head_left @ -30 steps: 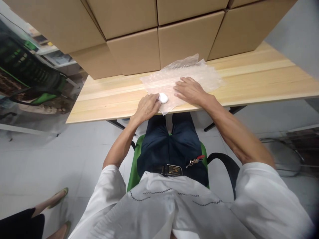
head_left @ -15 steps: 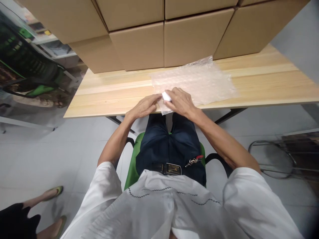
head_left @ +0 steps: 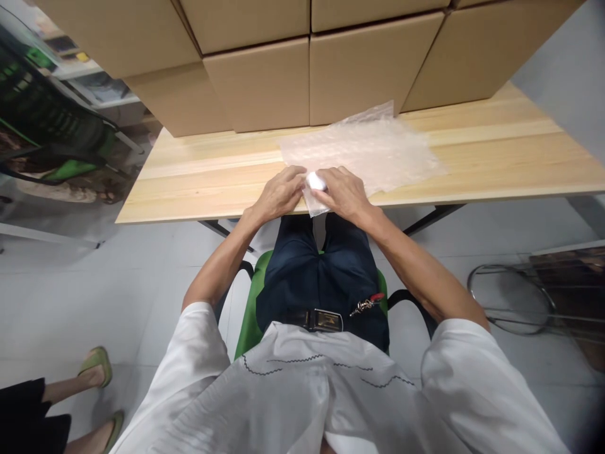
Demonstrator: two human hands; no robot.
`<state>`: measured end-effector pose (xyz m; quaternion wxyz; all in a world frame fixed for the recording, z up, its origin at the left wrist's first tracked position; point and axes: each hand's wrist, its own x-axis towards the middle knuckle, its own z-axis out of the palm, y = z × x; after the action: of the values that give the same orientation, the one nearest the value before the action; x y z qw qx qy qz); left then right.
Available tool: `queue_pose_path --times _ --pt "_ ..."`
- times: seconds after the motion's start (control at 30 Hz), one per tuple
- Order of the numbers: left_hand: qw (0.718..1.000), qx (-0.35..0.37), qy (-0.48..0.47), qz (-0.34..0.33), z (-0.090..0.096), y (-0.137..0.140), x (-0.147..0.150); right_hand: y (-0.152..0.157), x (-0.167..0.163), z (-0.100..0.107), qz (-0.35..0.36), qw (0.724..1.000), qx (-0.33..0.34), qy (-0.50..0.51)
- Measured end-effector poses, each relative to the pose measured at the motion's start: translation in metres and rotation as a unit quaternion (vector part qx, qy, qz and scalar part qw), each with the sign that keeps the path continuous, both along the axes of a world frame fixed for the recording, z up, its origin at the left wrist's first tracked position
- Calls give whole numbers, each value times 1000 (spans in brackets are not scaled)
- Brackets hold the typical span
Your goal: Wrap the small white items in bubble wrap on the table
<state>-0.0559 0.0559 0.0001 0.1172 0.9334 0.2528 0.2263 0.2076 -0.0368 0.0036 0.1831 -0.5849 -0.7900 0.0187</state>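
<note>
A sheet of clear bubble wrap (head_left: 378,154) lies spread on the wooden table, one corner hanging at the front edge. On its left end is a small white rounded object (head_left: 316,181), its kind too small to make out. My right hand (head_left: 347,194) is closed round this object from the right, thumb in front and fingers behind. To its left, my left hand (head_left: 282,194) has its fingers bent and pressed together at the left edge of the bubble wrap, close to the white object. The fingertips of my left hand are partly hidden.
Stacked cardboard boxes (head_left: 262,85) line the back of the wooden table (head_left: 189,183). A dark chair (head_left: 51,126) and shelves are at the left. At lower left, a person's feet in green slippers (head_left: 97,366) show. A metal-framed stool (head_left: 513,299) is at the right.
My left hand has drawn its fingers in and bent them at the wrap's edge. My right hand keeps the white object. At lower left, the other person's feet have shifted slightly.
</note>
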Motion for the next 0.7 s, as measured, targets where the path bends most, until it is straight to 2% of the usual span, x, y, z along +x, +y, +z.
queue_pose_path --times 0.17,0.4,0.57,0.7 --pt "998 14 -16 -65 -5 3 -1 10 14 -7 86 993 14 79" --pt "997 -4 -52 -59 -2 -7 7 18 41 -9 127 982 -13 136" --pt "997 -9 -59 -56 3 -7 20 -9 53 -9 149 966 -4 213" --pt "996 -38 -55 -56 14 -8 26 -36 42 -21 135 974 35 176"
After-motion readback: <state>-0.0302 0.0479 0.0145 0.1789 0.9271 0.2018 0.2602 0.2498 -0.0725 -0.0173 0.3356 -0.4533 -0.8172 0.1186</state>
